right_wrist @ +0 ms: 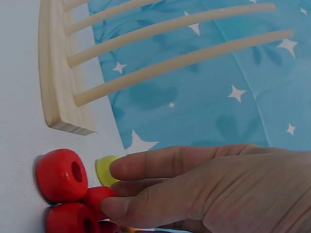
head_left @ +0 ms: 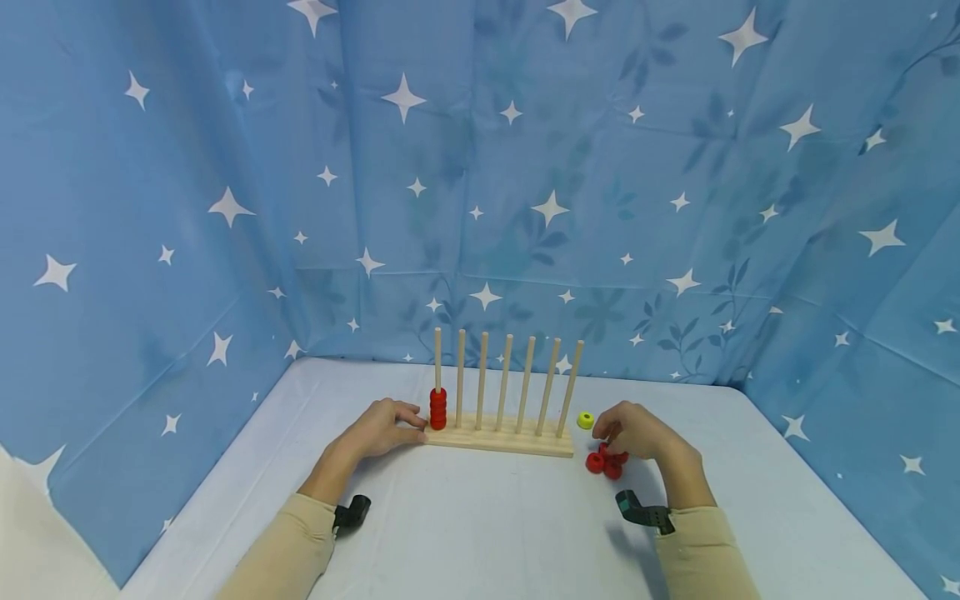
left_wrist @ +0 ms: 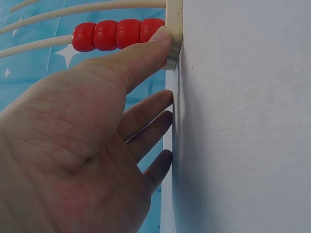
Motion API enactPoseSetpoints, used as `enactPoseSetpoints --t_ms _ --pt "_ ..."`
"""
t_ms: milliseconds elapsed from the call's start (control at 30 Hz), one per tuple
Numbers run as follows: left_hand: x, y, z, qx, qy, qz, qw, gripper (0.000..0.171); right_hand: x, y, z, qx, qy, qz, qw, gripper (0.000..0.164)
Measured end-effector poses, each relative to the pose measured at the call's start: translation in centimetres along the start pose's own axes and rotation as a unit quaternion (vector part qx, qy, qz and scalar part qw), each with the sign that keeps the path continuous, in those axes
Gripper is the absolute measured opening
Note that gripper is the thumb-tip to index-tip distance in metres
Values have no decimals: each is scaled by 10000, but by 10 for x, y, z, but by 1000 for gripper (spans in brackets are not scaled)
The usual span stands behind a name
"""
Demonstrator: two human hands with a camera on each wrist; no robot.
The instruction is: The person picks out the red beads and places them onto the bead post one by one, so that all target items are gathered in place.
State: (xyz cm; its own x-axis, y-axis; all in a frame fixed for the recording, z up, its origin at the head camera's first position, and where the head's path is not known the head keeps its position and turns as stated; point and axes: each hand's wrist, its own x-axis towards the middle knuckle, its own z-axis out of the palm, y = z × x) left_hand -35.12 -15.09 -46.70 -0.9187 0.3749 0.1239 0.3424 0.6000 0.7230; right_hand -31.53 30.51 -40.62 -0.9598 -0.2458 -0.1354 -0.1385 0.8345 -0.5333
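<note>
A wooden rack with several upright pegs [head_left: 495, 443] stands on the table, red beads [head_left: 438, 409] stacked on its leftmost peg. At that end, my left hand [head_left: 386, 429] holds the base, its thumb [left_wrist: 158, 41] against the wood beside the lowest bead. The index fingertip is hidden in the left wrist view; other fingers touch the table. My right hand [head_left: 637, 432] reaches down over loose red beads [head_left: 595, 462] right of the rack. Its thumb [right_wrist: 116, 206] overlaps one red bead [right_wrist: 95, 198], while the index finger extends past it, apart from the thumb.
Behind the loose red beads lies a yellow bead [head_left: 586, 420], partly covered by the right index finger in the right wrist view. The white tablecloth [head_left: 480, 517] runs back to a blue star-patterned curtain [head_left: 480, 233]. Bare pegs [right_wrist: 184, 60] rise along the rack's right part.
</note>
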Motion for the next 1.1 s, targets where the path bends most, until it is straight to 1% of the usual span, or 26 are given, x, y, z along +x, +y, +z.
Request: enactPoseSetpoints --t_ms 267,467,600,867,967,1100 --pt "0 0 0 13 12 -24 10000 19 4 0 7 -196 59 372 9991 28" --pt "0 0 0 29 6 -14 10000 19 6 -2 10 -394 79 476 9981 29" --pt "0 0 0 30 2 46 10000 19 6 -2 9 -472 116 446 9978 30" --pt "0 0 0 25 -13 70 10000 20 7 -3 7 -666 437 155 9967 32" --pt "0 -1 0 51 -14 119 9999 20 8 -4 6 -660 505 155 9964 34" --pt "0 -1 -1 67 -14 119 9999 20 10 -5 6 -702 621 55 9956 36"
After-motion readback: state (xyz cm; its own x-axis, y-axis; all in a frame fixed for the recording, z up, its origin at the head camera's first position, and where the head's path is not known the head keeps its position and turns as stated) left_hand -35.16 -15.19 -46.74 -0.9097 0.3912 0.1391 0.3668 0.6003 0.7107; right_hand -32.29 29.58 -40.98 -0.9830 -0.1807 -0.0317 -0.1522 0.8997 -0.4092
